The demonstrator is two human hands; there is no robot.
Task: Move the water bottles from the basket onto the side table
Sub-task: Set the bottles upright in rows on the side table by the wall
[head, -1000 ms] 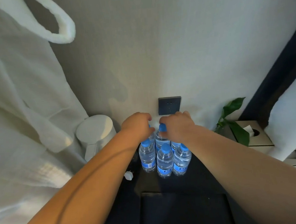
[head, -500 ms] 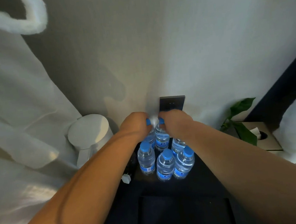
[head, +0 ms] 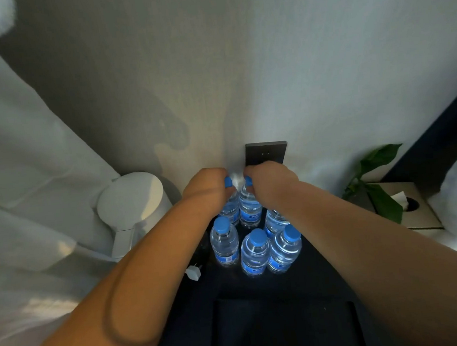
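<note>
Currently, both hands grasp bottles by their blue caps: left hand (head: 205, 187) and right hand (head: 271, 182), setting them upright behind four bottles (head: 252, 247) grouped compactly on the dark counter (head: 315, 273).

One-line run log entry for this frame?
left hand: gripping blue-capped clear plastic water bottle | right hand: gripping second bottle | dark side table: four bottles standing

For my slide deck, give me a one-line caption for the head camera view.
Left hand and right hand each grip a capped water bottle by the wall, four more bottles standing on the dark side table.
</note>
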